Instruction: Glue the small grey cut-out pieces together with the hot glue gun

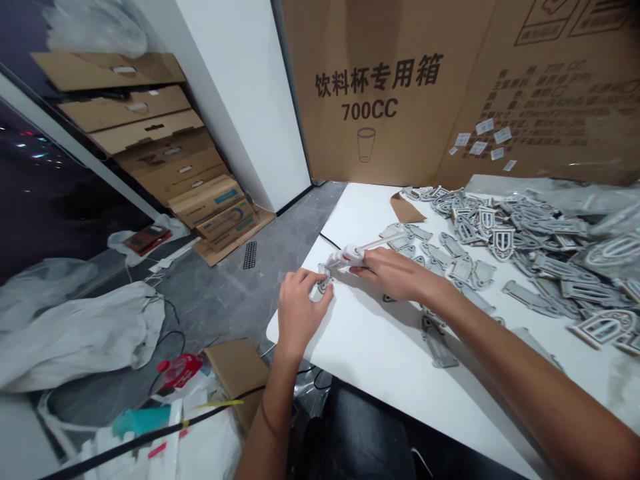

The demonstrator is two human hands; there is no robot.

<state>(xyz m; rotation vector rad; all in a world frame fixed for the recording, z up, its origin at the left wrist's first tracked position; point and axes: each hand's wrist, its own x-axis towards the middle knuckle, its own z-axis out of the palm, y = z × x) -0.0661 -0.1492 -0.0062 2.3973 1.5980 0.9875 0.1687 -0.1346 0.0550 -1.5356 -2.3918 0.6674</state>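
A white glue gun (350, 256) with a clear stick out of its back is in my right hand (387, 272), fingers wrapped round it. Its tip points left at a small grey badge piece (323, 285) near the left end of the white table (370, 347). My left hand (303, 300) pinches that piece between thumb and index finger. Loose grey pieces (437, 343) lie under and beyond my right forearm. A large heap of badge pieces (545, 240) covers the right side of the table.
Behind the table stands a large cardboard box (370, 40). A brown scrap (406, 209) lies at the table's back edge. Plastic bags (615, 207) are at the right. A black cable (330, 241) crosses the left edge. Stacked cartons (175, 153) and a red bottle (180, 370) are left.
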